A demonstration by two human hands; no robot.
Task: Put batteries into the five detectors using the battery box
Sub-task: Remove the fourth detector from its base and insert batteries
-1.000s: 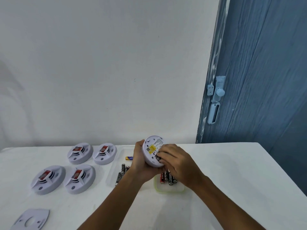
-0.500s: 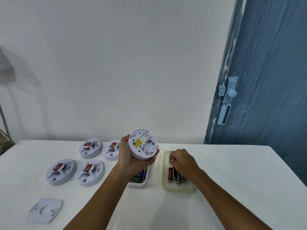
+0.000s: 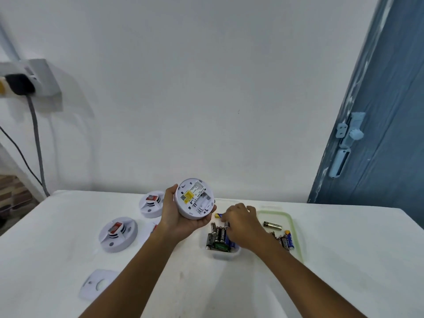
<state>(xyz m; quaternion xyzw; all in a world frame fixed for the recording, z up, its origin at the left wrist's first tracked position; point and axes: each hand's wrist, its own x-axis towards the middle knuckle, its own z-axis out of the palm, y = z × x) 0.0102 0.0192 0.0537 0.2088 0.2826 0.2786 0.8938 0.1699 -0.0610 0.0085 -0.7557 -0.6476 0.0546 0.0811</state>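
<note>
1. Nearest, against the battery box point(image 3: 223, 254), a loose mounting plate point(image 3: 98, 284) lies well to its left on the bench point(image 3: 344, 260).
2. In the box the batteries point(image 3: 218, 237) lie with long axes running away from me. My right hand point(image 3: 241, 222) is down over them, fingers curled on one, I think; the pinch itself is hidden.
3. The lid point(image 3: 296, 228) just right of the box holds more batteries.
4. Just left and above, my left hand point(image 3: 181, 216) grips the detector point(image 3: 195, 198), open bay tilted toward me, so the battery travels up and left.
5. Beyond, other detectors point(image 3: 118, 234) rest left of the box.
</note>
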